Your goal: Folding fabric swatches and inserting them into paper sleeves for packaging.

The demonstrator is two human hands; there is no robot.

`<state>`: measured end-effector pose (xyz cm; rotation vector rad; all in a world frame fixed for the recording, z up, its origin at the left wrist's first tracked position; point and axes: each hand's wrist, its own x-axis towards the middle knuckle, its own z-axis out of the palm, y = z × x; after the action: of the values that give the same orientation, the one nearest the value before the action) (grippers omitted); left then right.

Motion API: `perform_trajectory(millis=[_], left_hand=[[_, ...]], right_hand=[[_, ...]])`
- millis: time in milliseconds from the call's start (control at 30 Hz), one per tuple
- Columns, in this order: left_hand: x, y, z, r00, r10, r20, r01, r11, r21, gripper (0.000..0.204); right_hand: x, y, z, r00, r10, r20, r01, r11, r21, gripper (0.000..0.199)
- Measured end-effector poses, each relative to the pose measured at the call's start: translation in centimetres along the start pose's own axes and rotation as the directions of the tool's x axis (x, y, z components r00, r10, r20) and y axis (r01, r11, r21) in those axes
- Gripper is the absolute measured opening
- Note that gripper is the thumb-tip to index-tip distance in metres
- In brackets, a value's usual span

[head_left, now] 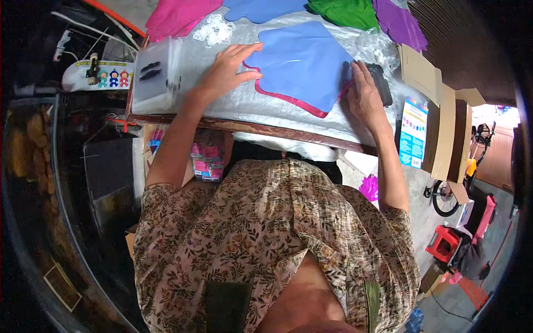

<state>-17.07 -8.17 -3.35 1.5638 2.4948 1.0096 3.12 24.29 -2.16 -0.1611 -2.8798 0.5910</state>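
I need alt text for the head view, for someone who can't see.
A person's left hand and right hand are at opposite sides of a blue piece with dark-pink trim on a covered table. A pink piece, second blue piece, green piece and purple piece lie along the far side.

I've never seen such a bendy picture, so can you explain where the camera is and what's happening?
There's no robot here, just a person's two bare hands. The camera sits on their head and looks down through a very wide lens, which bends straight edges. On the table lies a blue sheet with a red edge. The left hand touches its left side; the right hand is at its right side. White loops and a clear box lie farther left.
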Motion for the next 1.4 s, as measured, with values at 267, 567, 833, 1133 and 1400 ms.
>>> perform_trajectory(millis=[267, 567, 833, 1133, 1400], left_hand=[[0.1, 0.7, -0.2, 0.995, -0.1, 0.009, 0.1, 0.992, -0.07, 0.07], [0.4, 0.9, -0.4, 0.991, -0.128, -0.033, 0.13, 0.99, 0.052, 0.072], [0.4, 0.5, -0.1, 0.996, -0.084, -0.037, 0.085, 0.996, 0.031, 0.069], [0.6, 1.3, 0.1, 0.994, -0.108, -0.018, 0.109, 0.993, 0.054, 0.067], [0.8, 1.4, 0.6, 0.997, -0.045, -0.057, 0.046, 0.999, 0.02, 0.066]], right_hand=[[-0.1, -1.2, -0.4, 0.999, 0.037, -0.033, -0.035, 0.997, 0.062, 0.067], [0.9, -0.3, -0.5, 0.999, -0.019, -0.05, 0.019, 1.0, -0.001, 0.071], [0.8, -0.6, -1.4, 0.998, 0.063, 0.0, -0.063, 0.998, 0.028, 0.072], [0.9, -0.6, -1.0, 0.997, 0.069, -0.019, -0.07, 0.996, -0.062, 0.061], [0.6, 1.9, -0.7, 0.975, -0.087, -0.206, -0.03, 0.863, -0.504, 0.04]])
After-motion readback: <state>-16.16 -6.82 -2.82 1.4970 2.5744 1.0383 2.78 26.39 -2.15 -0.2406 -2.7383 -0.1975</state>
